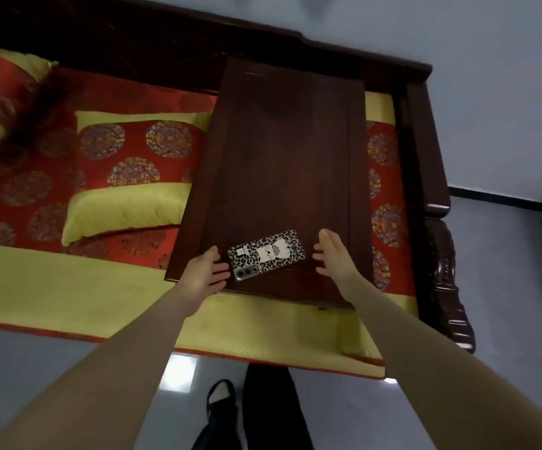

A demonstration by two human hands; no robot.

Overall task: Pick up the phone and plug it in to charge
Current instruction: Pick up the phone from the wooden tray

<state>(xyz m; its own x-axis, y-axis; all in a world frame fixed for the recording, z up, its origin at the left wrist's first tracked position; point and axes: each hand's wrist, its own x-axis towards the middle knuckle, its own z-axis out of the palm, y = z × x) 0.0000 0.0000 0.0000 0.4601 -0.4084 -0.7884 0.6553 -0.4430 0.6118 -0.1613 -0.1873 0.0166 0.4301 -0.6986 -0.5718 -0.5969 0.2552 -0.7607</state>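
Observation:
A phone [267, 254] in a leopard-print case lies face down near the front edge of a small dark wooden table [282, 157], camera end to the left. My left hand [205, 271] hovers just left of the phone, fingers apart, its fingertips close to the camera end. My right hand [332, 254] is a little to the phone's right, open, with a gap to the case. Neither hand holds anything. No charger or cable is in view.
The table stands on a wooden couch with a red-and-yellow patterned cushion [68, 280]. Pillows [133, 177] lie to the left. A carved armrest [444, 254] rises at the right. My feet [246, 414] stand on the grey floor below.

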